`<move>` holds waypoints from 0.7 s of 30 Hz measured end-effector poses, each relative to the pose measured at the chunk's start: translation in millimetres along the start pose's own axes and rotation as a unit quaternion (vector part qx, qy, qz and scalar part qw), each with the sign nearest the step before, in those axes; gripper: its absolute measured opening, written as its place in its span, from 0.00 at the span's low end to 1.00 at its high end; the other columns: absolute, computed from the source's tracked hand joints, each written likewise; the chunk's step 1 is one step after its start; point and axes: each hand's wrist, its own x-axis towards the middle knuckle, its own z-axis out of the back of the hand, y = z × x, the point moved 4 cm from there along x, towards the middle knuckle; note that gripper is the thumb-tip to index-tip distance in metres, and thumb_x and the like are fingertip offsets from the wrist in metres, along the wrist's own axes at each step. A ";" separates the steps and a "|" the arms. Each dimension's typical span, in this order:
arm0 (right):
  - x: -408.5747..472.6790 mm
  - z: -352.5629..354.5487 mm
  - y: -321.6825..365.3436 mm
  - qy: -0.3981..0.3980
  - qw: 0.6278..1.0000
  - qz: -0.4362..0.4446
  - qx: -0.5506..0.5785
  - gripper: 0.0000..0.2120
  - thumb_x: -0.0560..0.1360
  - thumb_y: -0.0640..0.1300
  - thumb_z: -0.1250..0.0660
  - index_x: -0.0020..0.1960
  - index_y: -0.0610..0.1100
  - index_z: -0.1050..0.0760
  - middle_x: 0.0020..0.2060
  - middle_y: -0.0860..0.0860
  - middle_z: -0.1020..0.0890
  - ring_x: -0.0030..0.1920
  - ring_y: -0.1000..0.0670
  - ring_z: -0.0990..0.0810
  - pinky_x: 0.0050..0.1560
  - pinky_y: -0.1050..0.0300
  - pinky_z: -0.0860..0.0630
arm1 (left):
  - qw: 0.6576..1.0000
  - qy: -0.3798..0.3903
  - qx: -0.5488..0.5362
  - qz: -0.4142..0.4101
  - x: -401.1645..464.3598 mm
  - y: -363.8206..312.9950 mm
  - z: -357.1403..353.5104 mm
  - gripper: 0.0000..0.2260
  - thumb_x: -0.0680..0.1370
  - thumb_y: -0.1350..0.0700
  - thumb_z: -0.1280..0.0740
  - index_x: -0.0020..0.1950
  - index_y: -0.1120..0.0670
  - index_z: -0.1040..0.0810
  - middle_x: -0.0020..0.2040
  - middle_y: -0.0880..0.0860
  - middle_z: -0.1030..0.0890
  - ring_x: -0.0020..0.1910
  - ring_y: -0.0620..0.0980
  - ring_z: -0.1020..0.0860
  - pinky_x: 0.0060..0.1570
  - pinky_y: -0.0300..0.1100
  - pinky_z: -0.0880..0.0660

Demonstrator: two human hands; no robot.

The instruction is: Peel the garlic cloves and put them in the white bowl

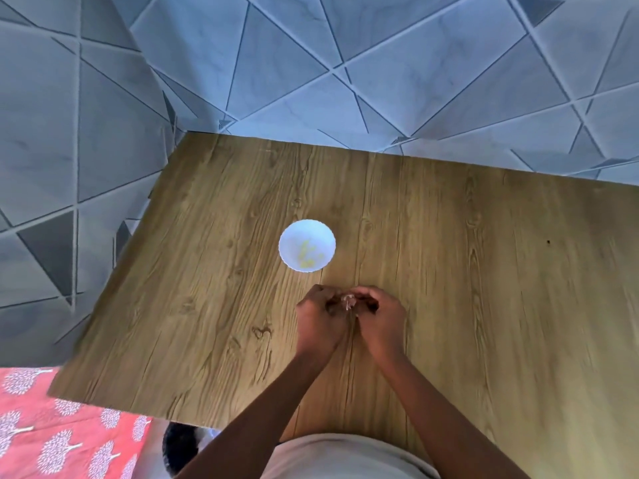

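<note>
- While both forearms reach out over the wooden tabletop (449,271), the two hands meet just above its middle, close to the person's side of the white bowl.
- The left hand (320,319) has its fingers curled inward, pinching one side of a small pale garlic clove (346,301).
- The right hand (378,318) curls in the same way from the other side, its fingertips pinching the same clove, so the two hands touch or nearly touch at the fingertips.
- Only a small whitish, papery bit of the clove shows between the fingers; whether its skin is on or partly off cannot be told.
- The white bowl (307,245), with a scalloped rim, stands upright on the tabletop just beyond the hands and apart from them.
- Inside the bowl lie several small yellowish pieces (307,255), gathered toward the near side of its floor; they look like peeled cloves, though they are too small to count surely.
- A wall of grey tiles (345,63) cut by dark slanting lines rises behind the tabletop and along its left side.
- A red cloth with a pale tree print (52,437) lies below the tabletop's left near corner.
- The person's light-coloured garment (342,458) shows at the bottom edge, between the forearms.
</note>
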 end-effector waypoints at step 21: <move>9.9 2.5 -5.3 0.013 0.999 -0.031 0.018 0.10 0.74 0.36 0.25 0.51 0.48 0.13 0.40 0.56 0.13 0.41 0.56 0.15 0.48 0.54 0.16 | 0.998 0.037 0.057 0.006 19.1 -12.9 -2.5 0.03 0.74 0.63 0.26 0.46 0.57 0.15 0.38 0.46 0.15 0.40 0.39 0.17 0.41 0.30 0.22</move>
